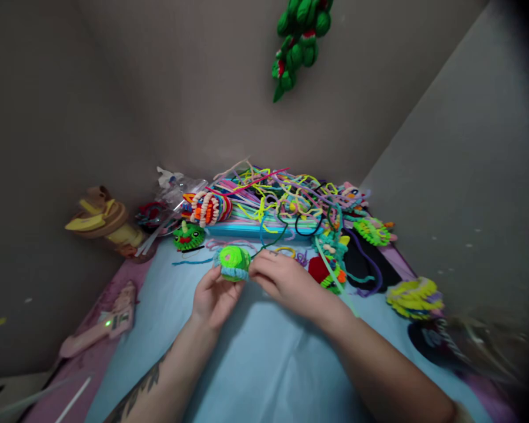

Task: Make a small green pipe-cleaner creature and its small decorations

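A small round figure of fuzzy pipe cleaners [233, 258], bright green on top with a light blue band round its lower edge and a pink spot, rests in the fingers of my left hand [216, 296]. My right hand [282, 276] is closed in a pinch against the figure's right side. From those fingertips a dark green pipe cleaner [271, 242] runs up and to the right, towards the pile behind. My right fingers partly hide where it meets the figure. Both hands are above the light blue table cover [264, 364].
A blue box [247, 231] heaped with pipe cleaners stands at the back. Finished figures, a green one [189, 236] and a yellow one [415, 298] among them, lie around. A pink glue gun [101, 329] is at left, a cup [123, 229] behind it. Green decorations [297, 53] hang above.
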The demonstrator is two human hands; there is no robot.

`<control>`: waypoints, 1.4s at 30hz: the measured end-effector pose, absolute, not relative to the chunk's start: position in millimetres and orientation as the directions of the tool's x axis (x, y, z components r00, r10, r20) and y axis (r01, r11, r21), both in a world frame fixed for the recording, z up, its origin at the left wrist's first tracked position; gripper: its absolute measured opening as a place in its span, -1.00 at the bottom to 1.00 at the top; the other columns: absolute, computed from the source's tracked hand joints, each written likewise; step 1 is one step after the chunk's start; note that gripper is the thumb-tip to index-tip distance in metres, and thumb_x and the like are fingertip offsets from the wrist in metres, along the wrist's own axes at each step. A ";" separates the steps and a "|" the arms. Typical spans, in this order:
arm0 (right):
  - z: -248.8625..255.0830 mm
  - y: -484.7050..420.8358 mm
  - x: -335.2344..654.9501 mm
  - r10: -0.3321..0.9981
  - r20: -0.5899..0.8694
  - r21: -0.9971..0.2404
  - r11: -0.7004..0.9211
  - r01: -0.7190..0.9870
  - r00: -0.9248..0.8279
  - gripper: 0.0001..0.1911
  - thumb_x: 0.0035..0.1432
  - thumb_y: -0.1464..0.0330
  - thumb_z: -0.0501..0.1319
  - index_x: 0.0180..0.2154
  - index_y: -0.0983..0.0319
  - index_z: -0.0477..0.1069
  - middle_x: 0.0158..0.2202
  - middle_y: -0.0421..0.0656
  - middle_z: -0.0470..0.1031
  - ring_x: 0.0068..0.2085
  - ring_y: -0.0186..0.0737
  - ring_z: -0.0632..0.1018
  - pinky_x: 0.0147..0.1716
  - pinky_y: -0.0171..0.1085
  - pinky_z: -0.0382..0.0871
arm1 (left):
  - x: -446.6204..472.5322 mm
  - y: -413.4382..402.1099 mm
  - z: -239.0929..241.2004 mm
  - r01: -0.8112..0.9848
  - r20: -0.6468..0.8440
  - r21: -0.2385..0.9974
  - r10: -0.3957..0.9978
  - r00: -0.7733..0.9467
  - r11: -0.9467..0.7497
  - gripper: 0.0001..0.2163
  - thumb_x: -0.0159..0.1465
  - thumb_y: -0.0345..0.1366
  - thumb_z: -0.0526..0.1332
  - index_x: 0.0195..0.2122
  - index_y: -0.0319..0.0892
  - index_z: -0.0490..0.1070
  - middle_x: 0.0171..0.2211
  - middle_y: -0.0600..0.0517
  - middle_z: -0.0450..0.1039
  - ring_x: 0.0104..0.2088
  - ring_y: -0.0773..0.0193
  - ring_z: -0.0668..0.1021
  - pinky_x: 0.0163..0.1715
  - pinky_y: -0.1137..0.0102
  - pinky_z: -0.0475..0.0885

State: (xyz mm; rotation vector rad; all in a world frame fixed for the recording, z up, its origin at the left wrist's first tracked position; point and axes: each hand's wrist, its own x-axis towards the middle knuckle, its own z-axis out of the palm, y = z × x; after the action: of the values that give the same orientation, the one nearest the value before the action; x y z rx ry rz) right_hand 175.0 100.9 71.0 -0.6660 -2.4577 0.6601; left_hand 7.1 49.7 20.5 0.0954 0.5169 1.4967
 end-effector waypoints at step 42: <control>49.1 102.7 157.8 0.793 0.140 -0.950 -0.060 -0.306 -0.592 -0.82 -0.11 0.34 0.37 -0.43 0.22 0.42 -0.57 -0.28 0.40 -0.55 -0.39 0.41 -0.52 -0.37 0.30 | 5.1 49.2 21.4 -0.950 -0.240 0.295 0.970 0.032 0.105 -0.81 0.22 -0.47 0.08 -0.20 -0.21 0.43 -0.38 -0.01 0.57 -0.29 0.23 0.60 -0.16 0.33 0.50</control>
State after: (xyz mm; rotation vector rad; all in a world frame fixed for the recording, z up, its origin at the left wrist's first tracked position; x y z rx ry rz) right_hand 157.8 102.7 49.1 -0.5520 -1.4198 1.7611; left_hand 5.1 49.2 21.4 0.0593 0.4248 1.4788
